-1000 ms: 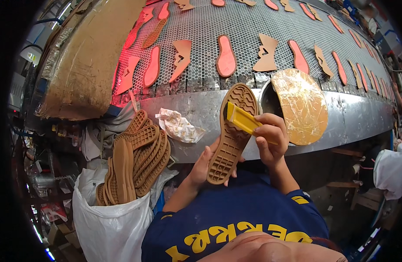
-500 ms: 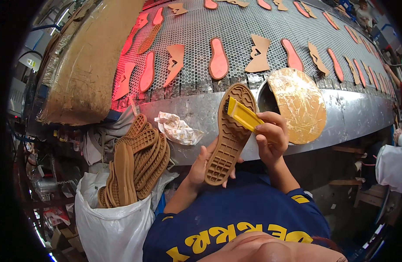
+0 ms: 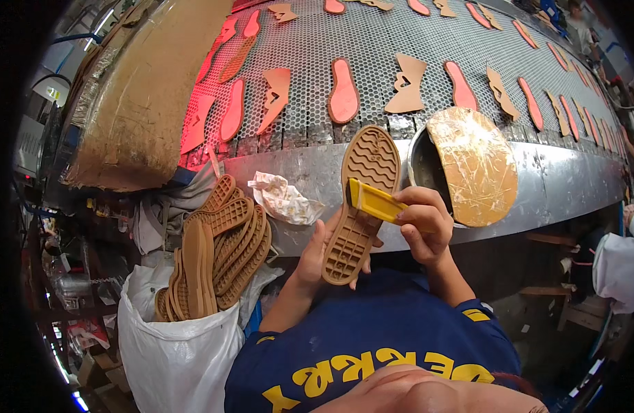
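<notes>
A person looks down at their own two hands, centre frame. The left hand (image 3: 324, 251) cradles a tan rubber shoe outsole (image 3: 362, 203) from beneath, fingers curled round its edges, tread side up and tilted lengthwise, apparently so the pattern faces the eyes. The right hand (image 3: 424, 224) pinches a yellow utility knife (image 3: 375, 201), thumb and fingers closed on its handle, its front end laid across the sole's middle. Behind, filling the upper frame, runs a perforated metal conveyor (image 3: 372, 48) carrying red insoles (image 3: 344, 100) and tan cut pieces (image 3: 406, 82). At lower left, a white sack (image 3: 176, 351) holds a stack of matching outsoles (image 3: 217, 251), within easy reach. A gold-coated round lid (image 3: 472, 165) leans at right.
</notes>
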`<state>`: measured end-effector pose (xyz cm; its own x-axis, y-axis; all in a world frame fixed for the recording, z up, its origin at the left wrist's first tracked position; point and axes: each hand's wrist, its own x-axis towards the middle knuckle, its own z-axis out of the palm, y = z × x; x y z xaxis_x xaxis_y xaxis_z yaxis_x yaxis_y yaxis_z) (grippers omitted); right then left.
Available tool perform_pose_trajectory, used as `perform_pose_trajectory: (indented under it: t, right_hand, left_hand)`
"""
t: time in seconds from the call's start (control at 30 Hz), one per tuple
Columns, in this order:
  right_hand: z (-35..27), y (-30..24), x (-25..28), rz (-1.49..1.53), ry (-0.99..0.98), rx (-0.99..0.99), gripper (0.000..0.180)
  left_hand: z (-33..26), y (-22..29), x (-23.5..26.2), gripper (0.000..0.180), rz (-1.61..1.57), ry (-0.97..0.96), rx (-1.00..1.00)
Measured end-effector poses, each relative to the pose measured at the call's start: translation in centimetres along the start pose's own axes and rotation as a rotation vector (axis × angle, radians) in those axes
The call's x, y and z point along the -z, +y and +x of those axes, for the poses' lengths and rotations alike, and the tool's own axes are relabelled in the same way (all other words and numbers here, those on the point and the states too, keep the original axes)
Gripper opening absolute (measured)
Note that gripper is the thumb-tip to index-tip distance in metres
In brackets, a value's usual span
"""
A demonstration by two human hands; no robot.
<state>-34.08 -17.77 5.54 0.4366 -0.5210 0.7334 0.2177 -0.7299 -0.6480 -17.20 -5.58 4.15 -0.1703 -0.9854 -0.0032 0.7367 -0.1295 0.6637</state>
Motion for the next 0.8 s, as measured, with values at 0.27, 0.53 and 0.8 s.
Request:
perform_pose_trajectory:
  t: [0.27,0.53,0.8]
  right_hand:
    - [-0.9,-1.7,-1.3,-0.074,-0.081,0.025,0.021]
    - [-1.3,-3.0,-2.3,-0.006,-0.149,0.014,0.023]
    - [-0.7,-2.5,-1.2,0.184,-0.237,-0.020,0.019]
  left_hand:
    - [1.1,0.1,-0.1,0.074,-0.041,0.174,-0.085]
    - [3.0,0.4,0.9,0.084,-0.073,0.320,-0.208]
    - [3.4,1.3,0.4,0.088,-0.188,0.234,-0.219]
